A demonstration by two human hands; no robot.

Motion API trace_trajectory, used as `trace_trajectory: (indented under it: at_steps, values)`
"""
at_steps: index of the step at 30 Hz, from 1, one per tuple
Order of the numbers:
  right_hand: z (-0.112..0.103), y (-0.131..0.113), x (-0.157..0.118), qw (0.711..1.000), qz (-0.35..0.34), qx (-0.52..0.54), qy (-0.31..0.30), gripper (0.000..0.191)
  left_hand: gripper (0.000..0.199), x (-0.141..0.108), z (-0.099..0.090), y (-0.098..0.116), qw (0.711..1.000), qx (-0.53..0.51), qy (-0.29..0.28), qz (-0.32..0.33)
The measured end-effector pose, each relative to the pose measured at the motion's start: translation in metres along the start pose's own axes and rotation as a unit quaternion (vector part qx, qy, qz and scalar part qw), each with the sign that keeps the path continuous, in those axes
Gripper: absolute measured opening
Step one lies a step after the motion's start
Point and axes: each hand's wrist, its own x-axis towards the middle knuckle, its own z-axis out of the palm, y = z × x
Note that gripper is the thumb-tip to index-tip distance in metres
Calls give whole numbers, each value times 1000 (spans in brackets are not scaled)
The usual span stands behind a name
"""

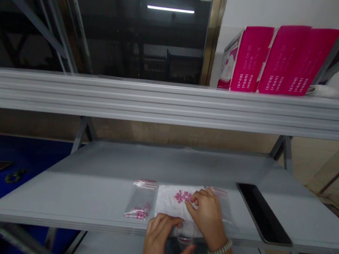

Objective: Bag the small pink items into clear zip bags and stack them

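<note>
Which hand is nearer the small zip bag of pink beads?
Left hand: nearer, just below and to the right of the zip bag, seemingly not touching it. Right hand: farther right, resting on the white sheet.

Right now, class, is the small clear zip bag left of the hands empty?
Not empty: small pink beads sit in the clear zip bag's lower end.

Right wrist [216, 235] wears a pale, apparently beaded bracelet [219, 249].
</note>
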Motion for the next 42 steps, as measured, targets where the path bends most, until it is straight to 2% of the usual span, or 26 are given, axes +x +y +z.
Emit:
trace_trajectory:
  at_steps: [4,7,10,12,14,17,19,21,29,34,39,40,42]
  values:
    - [1,0,1,1000,2,26,-2,16,31,-2,0,-2,1000,9,-9,-1]
    - [-12,-2,-2,996,-13,85,-22,15,30,-3,0,-3,999,13,-28,-20]
    - [-30,-2,-8,970,-42,227,-80,10,30,-3,0,-3,998,13,-43,-35]
    - [-39,0,-8,951,-48,286,-109,11,30,-3,0,-3,998,12,-48,-39]
    - [-41,4,-5,959,-41,260,-104,12,29,-3,0,-3,998,10,-48,-39]
    - [-32,7,5,987,-34,137,-74,15,30,-2,-1,-2,998,8,-45,-40]
    - [-23,7,11,994,-42,77,-72,18,30,-1,-1,-1,998,9,-42,-39]
    - [-15,6,15,994,-49,61,-82,20,30,-1,0,-2,999,11,-38,-37]
    - [-1,7,20,992,-41,66,-97,19,35,-6,4,-13,999,22,-27,11]
    - [-18,3,12,984,-44,129,-112,11,35,-5,3,-14,999,22,-42,0]
    - [-42,-2,1,943,-70,275,-174,8,35,-5,2,-11,999,17,-43,-21]
    - [-42,-2,0,944,-67,271,-173,9,35,-4,2,-10,999,17,-41,-21]
    - [-36,-1,3,965,-54,211,-147,12,36,-4,2,-9,999,17,-38,-19]
